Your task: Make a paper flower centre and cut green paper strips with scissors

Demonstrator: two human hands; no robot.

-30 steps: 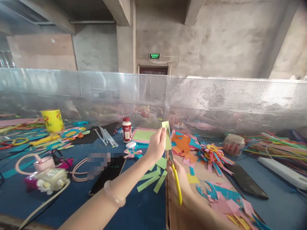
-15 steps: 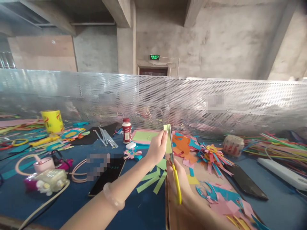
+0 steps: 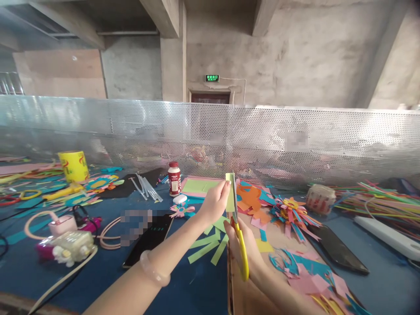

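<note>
My left hand (image 3: 215, 200) pinches a narrow light-green paper strip (image 3: 230, 201), held upright above the table, with the thumb near its top. My right hand (image 3: 244, 243) is closed round the yellow handles of a pair of scissors (image 3: 243, 256). The blades point up and away along the right edge of the strip, close together; whether they touch along their whole length I cannot tell. Below my hands, several cut green paper strips (image 3: 204, 251) lie fanned out on the blue table. A bracelet circles my left wrist.
Orange paper pieces (image 3: 252, 199) and a layered paper flower (image 3: 290, 212) lie on the right, by a black phone (image 3: 339, 249). A bottle (image 3: 174, 179) stands at the back, before a perforated metal screen (image 3: 262, 140). Left are another phone (image 3: 149, 238), cables and a yellow tape roll (image 3: 74, 166).
The green strip looks slightly narrower beside the blades, and the scissors have shifted a little. Both hands keep nearly the same place; the whole view has moved slightly.
</note>
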